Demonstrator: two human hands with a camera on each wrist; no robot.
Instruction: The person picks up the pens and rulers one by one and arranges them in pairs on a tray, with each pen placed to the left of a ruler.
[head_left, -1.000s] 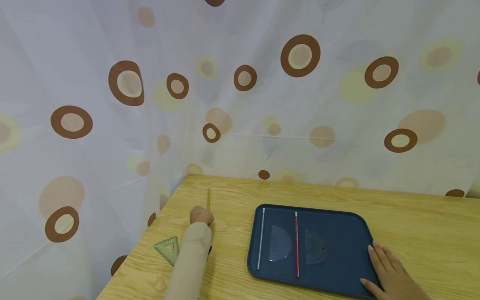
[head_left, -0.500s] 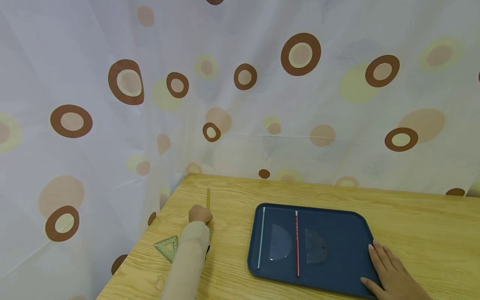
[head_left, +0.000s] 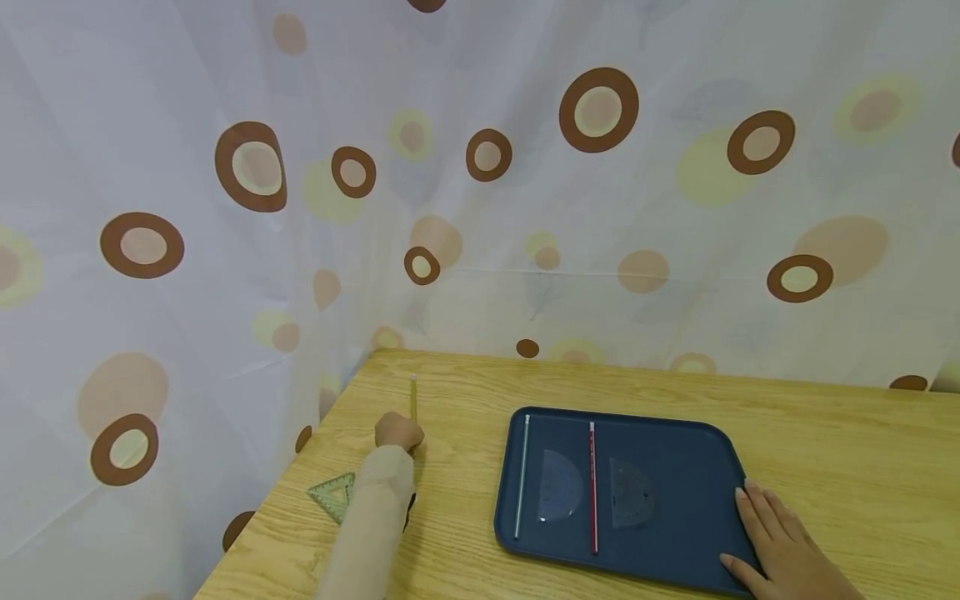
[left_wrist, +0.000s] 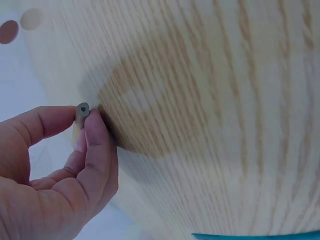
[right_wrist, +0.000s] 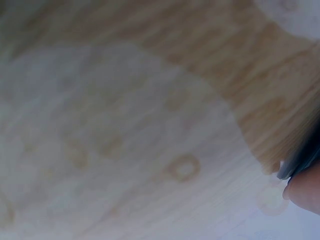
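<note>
My left hand (head_left: 398, 432) pinches a yellow pencil (head_left: 413, 398) over the left part of the table. In the left wrist view the pencil's end (left_wrist: 83, 109) shows between thumb and fingertips, pointing toward the camera. My right hand (head_left: 791, 550) rests with its fingers extended on the right rim of a dark blue tray (head_left: 697, 500). One fingertip (right_wrist: 306, 190) touches that rim in the blurred right wrist view. On the tray lie a teal pencil (head_left: 522, 479), a clear protractor (head_left: 561, 487), a red pencil (head_left: 593, 492) and another clear protractor (head_left: 632, 493).
A green triangular set square (head_left: 333, 495) lies on the wooden table (head_left: 457, 500), partly hidden by my left sleeve (head_left: 371, 525). A curtain (head_left: 480, 208) with brown and yellow circles hangs behind the table and along its left side.
My left hand and the yellow pencil have shifted very slightly left. The right hand, the tray and the things on it stay where they were.
</note>
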